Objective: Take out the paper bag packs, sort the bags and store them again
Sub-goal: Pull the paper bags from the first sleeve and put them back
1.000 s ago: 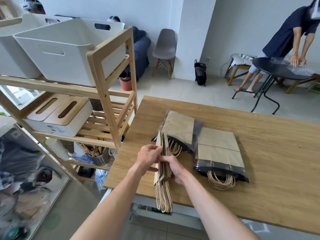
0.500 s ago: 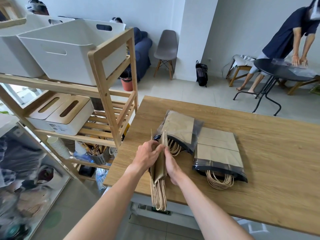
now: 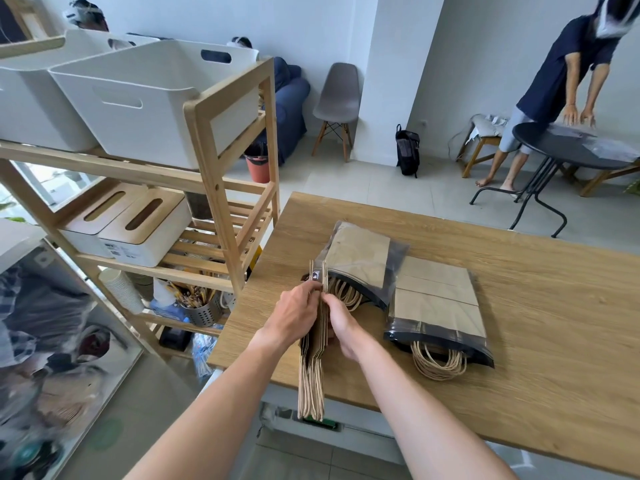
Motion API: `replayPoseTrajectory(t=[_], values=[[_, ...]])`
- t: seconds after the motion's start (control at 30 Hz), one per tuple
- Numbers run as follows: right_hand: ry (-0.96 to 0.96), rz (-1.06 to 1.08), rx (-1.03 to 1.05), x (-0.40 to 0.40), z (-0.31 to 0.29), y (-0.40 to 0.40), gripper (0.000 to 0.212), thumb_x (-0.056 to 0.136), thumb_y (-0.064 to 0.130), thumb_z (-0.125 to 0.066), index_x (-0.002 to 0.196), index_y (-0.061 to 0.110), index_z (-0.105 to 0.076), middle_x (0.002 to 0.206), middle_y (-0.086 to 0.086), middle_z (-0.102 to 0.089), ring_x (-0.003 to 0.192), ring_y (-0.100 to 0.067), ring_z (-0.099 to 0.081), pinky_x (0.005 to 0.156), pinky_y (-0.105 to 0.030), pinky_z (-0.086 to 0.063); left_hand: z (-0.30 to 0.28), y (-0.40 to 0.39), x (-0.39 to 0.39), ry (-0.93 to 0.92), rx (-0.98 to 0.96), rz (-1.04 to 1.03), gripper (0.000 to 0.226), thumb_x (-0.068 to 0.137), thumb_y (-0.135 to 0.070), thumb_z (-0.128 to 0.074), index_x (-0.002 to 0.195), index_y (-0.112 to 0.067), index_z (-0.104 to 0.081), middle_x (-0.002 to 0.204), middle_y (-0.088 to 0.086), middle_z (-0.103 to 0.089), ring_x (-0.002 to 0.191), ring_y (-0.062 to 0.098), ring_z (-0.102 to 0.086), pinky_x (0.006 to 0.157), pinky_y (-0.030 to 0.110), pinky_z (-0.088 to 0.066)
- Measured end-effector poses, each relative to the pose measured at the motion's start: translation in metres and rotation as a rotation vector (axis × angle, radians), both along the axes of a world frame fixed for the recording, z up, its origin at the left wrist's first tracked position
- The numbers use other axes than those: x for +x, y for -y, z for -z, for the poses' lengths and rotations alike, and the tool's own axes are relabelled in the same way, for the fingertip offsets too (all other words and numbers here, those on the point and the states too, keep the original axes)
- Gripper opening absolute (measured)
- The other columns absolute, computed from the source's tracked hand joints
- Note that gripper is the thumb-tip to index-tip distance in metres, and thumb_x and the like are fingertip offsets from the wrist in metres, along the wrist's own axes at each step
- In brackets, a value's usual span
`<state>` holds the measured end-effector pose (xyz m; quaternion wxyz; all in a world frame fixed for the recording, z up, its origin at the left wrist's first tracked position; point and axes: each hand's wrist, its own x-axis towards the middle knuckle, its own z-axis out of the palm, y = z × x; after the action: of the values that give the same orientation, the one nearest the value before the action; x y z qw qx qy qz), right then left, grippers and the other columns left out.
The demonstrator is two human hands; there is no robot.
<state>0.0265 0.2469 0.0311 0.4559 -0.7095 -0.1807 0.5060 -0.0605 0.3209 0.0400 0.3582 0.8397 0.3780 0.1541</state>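
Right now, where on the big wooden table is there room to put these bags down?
Bare wood lies right of the flat plastic-wrapped pack of brown paper bags, and along the wooden table's far edge. The near-left corner is crowded: both hands, standing bags, another pack.

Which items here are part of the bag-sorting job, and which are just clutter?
Part of the job:
- loose stack of paper bags, on edge, held between left hand and right hand
- two plastic-sleeved bag packs lying on the wooden table

Just lying about:
- white bins on the wooden shelf
- tissue boxes
- utensil caddy
- grey chair
- black backpack
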Motion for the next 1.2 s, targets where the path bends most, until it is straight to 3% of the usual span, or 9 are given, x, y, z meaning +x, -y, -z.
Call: replayPoseTrajectory(t=[0.07,0.27,0.37,0.5,0.67,0.77,0.87,1.07,1.2], values=[[-0.016,-0.033,-0.002,0.010,0.002,0.001,0.045,0.104,0.039,-0.032,0.138,0.018,-0.052,0.137,-0.004,-0.052,0.122,-0.015,-0.049,0.097,-0.025,-0.035,0.002,0.000,-0.003,0.006,-0.027,-0.014,0.031,0.099,-0.027,-0.045,0.126,-0.022,-0.059,0.117,0.004,-0.069,0.107,0.025,-0.061,0.083,0.029,-0.040],[-0.093,0.008,-0.001,0.015,0.007,0.004,0.064,0.097,0.053,-0.043,0.151,0.021,-0.035,0.161,-0.005,-0.025,0.147,-0.023,-0.022,0.120,-0.042,-0.013,0.003,-0.007,-0.017,-0.050,-0.121,0.042,0.053,0.089,-0.046,-0.059,0.135,-0.022,-0.047,0.128,0.007,-0.061,0.116,0.024,-0.057,0.087,0.027,-0.041],[-0.140,0.008,-0.026,0.012,0.005,0.005,0.078,0.083,0.066,-0.051,0.146,0.021,-0.044,0.151,-0.012,-0.042,0.138,-0.026,-0.039,0.116,-0.048,-0.027,-0.001,-0.006,-0.017,-0.069,-0.147,0.032,0.059,0.088,-0.048,-0.061,0.138,-0.022,-0.045,0.131,0.011,-0.057,0.122,0.028,-0.051,0.088,0.030,-0.038],[-0.184,0.034,0.000,0.018,0.004,0.006,0.043,0.098,0.051,-0.044,0.119,0.020,-0.065,0.112,-0.012,-0.069,0.103,-0.023,-0.064,0.090,-0.037,-0.051,-0.009,-0.005,-0.013,-0.060,-0.133,0.056,0.050,0.090,-0.027,-0.052,0.138,-0.020,-0.043,0.122,0.011,-0.061,0.111,0.027,-0.055,0.085,0.030,-0.037],[-0.130,0.045,-0.035,0.015,0.009,0.003,0.077,0.074,0.072,-0.059,0.131,0.020,-0.060,0.133,-0.007,-0.059,0.126,-0.026,-0.050,0.111,-0.045,-0.034,-0.011,0.000,-0.008,-0.075,-0.069,0.056,0.045,0.091,-0.014,-0.039,0.133,-0.024,-0.050,0.107,0.008,-0.066,0.087,0.020,-0.060,0.073,0.028,-0.042],[-0.134,0.091,-0.032,0.013,0.002,0.005,0.067,0.080,0.062,-0.057,0.128,0.016,-0.062,0.126,-0.010,-0.065,0.119,-0.026,-0.058,0.109,-0.045,-0.040,-0.008,0.004,-0.007,-0.088,-0.032,0.060,0.034,0.097,-0.032,-0.047,0.126,-0.019,-0.060,0.116,0.007,-0.068,0.103,0.023,-0.062,0.079,0.027,-0.043],[-0.144,0.123,-0.005,0.019,0.016,0.002,0.091,0.064,0.068,-0.065,0.139,0.019,-0.053,0.148,-0.010,-0.048,0.136,-0.026,-0.044,0.115,-0.048,-0.031,-0.005,0.004,-0.009,-0.105,-0.044,0.050,0.054,0.089,-0.048,-0.062,0.133,-0.019,-0.055,0.124,0.005,-0.064,0.114,0.025,-0.059,0.084,0.026,-0.040],[-0.250,0.107,-0.005,0.043,0.060,-0.008,0.135,0.026,0.079,-0.078,0.143,0.019,-0.048,0.151,-0.011,-0.043,0.139,-0.029,-0.041,0.115,-0.052,-0.030,-0.009,0.002,-0.010,-0.139,-0.086,0.068,0.049,0.091,-0.033,-0.053,0.138,-0.029,-0.043,0.127,0.014,-0.059,0.119,0.033,-0.052,0.090,0.036,-0.040],[-0.205,0.088,-0.017,0.007,-0.020,0.015,0.079,0.086,0.057,-0.060,0.149,0.014,-0.039,0.155,-0.008,-0.037,0.144,-0.025,-0.031,0.120,-0.045,-0.019,-0.015,0.009,-0.011,-0.143,-0.040,0.144,0.048,0.094,-0.039,-0.051,0.140,-0.033,-0.038,0.130,0.016,-0.061,0.117,0.033,-0.059,0.094,0.044,-0.047]])
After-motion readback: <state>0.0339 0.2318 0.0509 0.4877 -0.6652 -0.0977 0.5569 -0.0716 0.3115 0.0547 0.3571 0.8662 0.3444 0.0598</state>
